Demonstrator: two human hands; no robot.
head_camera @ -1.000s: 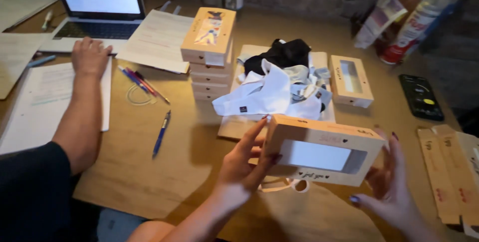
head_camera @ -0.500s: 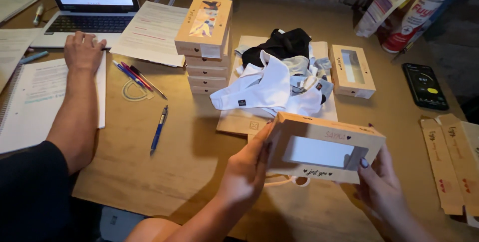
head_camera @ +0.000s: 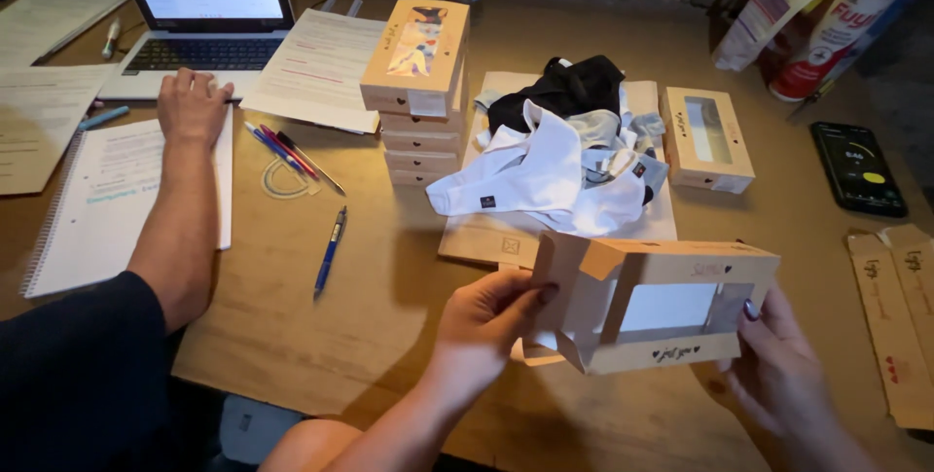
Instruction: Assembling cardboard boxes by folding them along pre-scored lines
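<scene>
Wooden desk (head_camera: 292,336) surface fills the view, with a brick wall along its far edge.

Held item: a tan cardboard window box (head_camera: 666,302) is raised above the near edge of the desk, toward the near right corner. Its left end flaps stand open and its clear window faces the camera.

Left hand (head_camera: 486,321): grip clenched on the open left end of the window box, thumb on the front flap, fingers behind.

Right hand (head_camera: 778,375): grip grasping the right end of the window box, fingertips on its lower right corner.

Surrounding items:
- A pile of garments (head_camera: 564,156), white, grey and black, lies on a flat cardboard sheet (head_camera: 486,238) at the middle of the desk, just beyond the held box.
- A stack of closed boxes (head_camera: 418,92) stands just left of the pile.
- A second window box (head_camera: 705,138) lies flat to the right of the pile.
- A dark phone (head_camera: 858,167) lies near the right edge.
- Flattened box blanks (head_camera: 895,316) lie at the right edge, near the right hand.
- A blue pen (head_camera: 331,250) lies left of centre.

Another person's hand (head_camera: 192,107) rests on a spiral notebook (head_camera: 117,209) at the left edge, in front of an open laptop (head_camera: 199,15) at the far left corner. Loose printed papers (head_camera: 316,68) lie beside the laptop.
</scene>
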